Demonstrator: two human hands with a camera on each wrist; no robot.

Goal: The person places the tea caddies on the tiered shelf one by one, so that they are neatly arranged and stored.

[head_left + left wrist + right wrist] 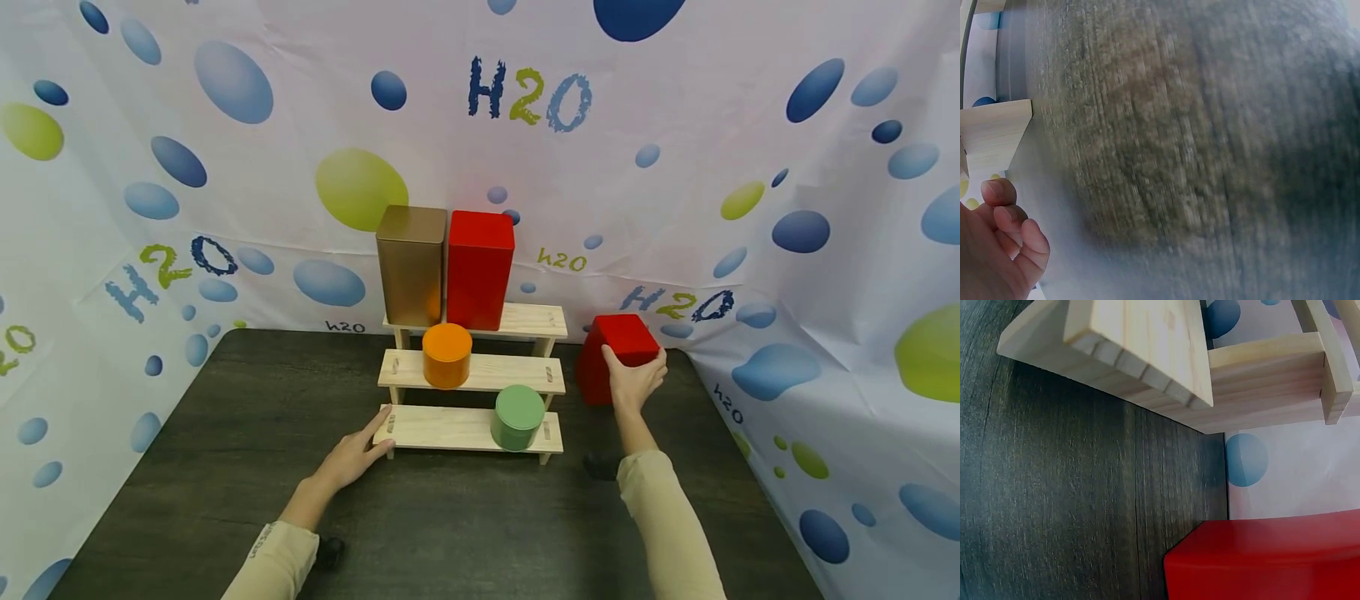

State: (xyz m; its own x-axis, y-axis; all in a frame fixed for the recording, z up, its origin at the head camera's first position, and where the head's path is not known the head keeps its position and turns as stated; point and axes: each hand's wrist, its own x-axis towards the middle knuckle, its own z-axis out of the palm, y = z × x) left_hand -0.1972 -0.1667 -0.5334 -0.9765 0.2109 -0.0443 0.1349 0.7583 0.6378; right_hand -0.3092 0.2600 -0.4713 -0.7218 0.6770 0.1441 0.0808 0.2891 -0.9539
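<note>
My right hand (pixel 636 382) grips a red rectangular tin (pixel 596 375) near its top, thumb on the left and fingers on the right. This tin is right of a three-step wooden shelf (pixel 450 427), and its red side fills the lower corner of the right wrist view. At the left end of the lowest step, my left hand (pixel 351 457) touches the board with extended index finger and thumb. Its other fingers (pixel 1034 240) are bent in the left wrist view. A green round tin (pixel 517 417) stands on the lowest step, an orange round tin (pixel 447 357) on the middle one.
On the top step stand a tall gold tin (pixel 412 267) and a tall red tin (pixel 481 271) side by side. The dark wooden table (pixel 480 525) meets a spotted white curtain (pixel 285 167) behind and at both sides.
</note>
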